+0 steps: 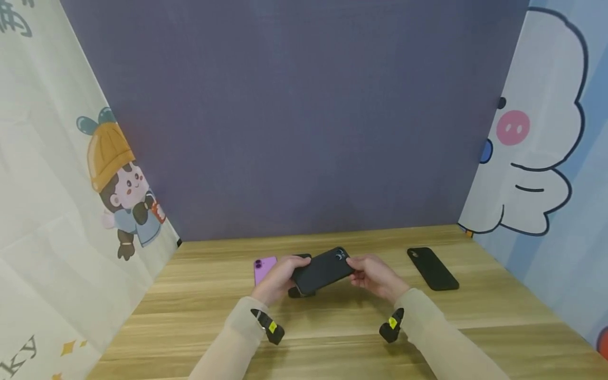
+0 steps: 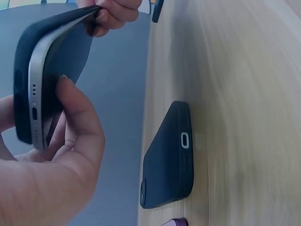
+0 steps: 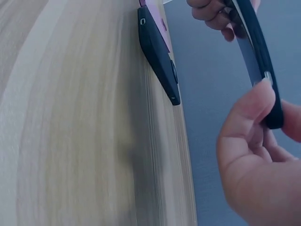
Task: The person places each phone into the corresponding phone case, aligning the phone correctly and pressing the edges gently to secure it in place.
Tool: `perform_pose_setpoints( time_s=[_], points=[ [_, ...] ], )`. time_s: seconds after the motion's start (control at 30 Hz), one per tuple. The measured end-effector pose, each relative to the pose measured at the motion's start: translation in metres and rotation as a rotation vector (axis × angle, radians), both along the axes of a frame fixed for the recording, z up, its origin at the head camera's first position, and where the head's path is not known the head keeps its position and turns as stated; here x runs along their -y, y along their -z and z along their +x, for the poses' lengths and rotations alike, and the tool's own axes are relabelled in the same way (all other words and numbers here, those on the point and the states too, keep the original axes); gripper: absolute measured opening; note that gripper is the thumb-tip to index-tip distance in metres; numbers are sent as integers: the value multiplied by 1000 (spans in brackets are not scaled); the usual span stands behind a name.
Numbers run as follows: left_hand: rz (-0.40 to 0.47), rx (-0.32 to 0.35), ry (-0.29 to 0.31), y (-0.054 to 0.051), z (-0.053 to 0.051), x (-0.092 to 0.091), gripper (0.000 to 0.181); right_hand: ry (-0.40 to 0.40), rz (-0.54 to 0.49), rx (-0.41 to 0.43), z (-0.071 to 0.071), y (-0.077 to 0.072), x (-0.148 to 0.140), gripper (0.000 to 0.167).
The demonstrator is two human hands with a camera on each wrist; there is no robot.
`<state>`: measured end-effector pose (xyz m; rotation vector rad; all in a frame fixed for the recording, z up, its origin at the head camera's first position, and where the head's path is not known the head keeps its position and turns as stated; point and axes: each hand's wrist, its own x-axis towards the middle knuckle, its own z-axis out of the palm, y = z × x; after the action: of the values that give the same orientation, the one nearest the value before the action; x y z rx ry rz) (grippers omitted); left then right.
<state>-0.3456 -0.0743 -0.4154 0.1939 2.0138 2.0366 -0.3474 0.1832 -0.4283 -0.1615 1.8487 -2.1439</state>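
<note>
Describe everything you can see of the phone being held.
The phone has a dark screen and a silver, metallic edge with a port and small holes. That end sticks out of its black case; camera lenses show at the other. It tilts above the table, gripped by the left hand and right hand.

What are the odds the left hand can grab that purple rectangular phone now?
Probably no: the left hand holds a silver-edged phone and a black case. Freed, it likely could, since the purple phone lies close by.

Legible text, left wall sheet [image 1: 43,184]:
"ky" [image 1: 18,354] below the orange-hatted cartoon figure [image 1: 125,184]; partial Chinese character [image 1: 15,21] above it, reading uncertain.
</note>
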Motion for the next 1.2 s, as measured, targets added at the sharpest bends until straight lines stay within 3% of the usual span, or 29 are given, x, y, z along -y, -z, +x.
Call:
perform_pose_setpoints(
  time_s=[0.37,0.63,0.9,1.2],
  points=[
    [73,56,4,6,-1,6,34,123,-43,1,1,2,0,16],
    [7,10,21,9,4,8,25,229,-75,25,1,4,0,19],
    [-12,-24,0,10,3,6,24,206,-61,23,3,4,-1,40],
    [-63,-67,-28,6,6,6,22,128,-29,18,3,2,-3,23]
  ],
)
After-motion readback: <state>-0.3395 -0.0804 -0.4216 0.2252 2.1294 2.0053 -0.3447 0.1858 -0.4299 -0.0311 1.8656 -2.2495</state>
